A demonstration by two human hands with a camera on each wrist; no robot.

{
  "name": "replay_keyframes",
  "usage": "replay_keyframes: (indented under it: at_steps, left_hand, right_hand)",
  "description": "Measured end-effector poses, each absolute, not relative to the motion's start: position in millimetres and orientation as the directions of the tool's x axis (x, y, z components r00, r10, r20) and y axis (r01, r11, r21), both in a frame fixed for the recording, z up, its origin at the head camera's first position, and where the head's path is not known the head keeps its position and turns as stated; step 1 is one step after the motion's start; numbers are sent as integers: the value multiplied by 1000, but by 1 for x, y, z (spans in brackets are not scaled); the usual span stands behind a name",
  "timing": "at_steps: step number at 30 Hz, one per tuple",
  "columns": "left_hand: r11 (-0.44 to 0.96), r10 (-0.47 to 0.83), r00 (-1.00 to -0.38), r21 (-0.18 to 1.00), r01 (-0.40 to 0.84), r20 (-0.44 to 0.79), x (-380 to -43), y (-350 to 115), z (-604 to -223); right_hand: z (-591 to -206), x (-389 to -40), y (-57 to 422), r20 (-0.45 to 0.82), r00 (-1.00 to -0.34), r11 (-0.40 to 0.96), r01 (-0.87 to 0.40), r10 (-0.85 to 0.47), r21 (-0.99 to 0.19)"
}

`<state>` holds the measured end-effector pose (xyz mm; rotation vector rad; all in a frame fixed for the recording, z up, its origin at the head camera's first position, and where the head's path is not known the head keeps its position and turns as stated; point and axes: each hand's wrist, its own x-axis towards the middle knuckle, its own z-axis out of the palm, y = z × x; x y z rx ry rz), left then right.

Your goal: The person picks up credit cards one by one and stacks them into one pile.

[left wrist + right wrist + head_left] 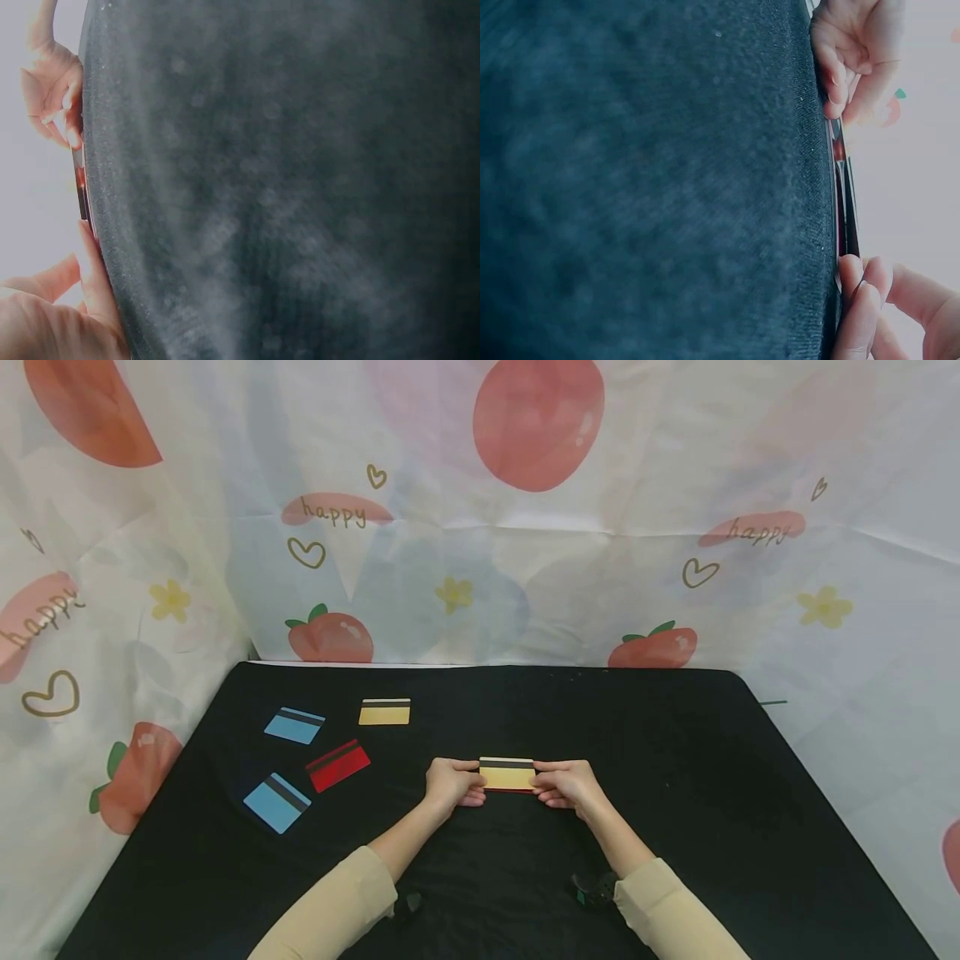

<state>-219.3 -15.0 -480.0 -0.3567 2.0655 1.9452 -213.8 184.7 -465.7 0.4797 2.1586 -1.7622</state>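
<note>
A yellow card (507,779) with a dark stripe and a pale top edge lies level between both hands, near the middle of the table. My left hand (453,782) pinches its left end, and my right hand (567,783) pinches its right end. Along the near side of the yellow card shows a thin strip of a red card (510,791), mostly hidden beneath it. The right wrist view looks along the cards edge-on, with a narrow gap between them and the fingertips (850,271) low beside the black cloth.
To the left on the black-covered table (675,760) lie a blue card (295,726), another blue card (272,807), a red card (341,767) and a second yellow card (384,715), all striped. A patterned curtain (585,577) hangs behind and on the left.
</note>
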Motion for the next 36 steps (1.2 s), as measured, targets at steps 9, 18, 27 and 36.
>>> replay_keyframes:
  at_steps: [9, 18, 27, 36]
  left_hand:
    - [114, 7, -936, 930, -350, -353, -220, -15, -479]
    - [152, 18, -946, 936, -318, -324, -219, -16, -480]
    - [213, -15, -961, 938, -274, -278, -219, -15, -482]
    - [193, -43, -959, 940, -282, -279, -219, -13, -481]
  right_hand:
    - [-474, -218, 185, -447, -890, 232, 456, 91, -859]
    - [-472, -215, 185, -430, -899, 244, 436, 81, -866]
    - [-472, -215, 185, -430, -899, 228, 437, 84, -870]
    - [-475, -215, 185, -427, -899, 222, 437, 95, -871]
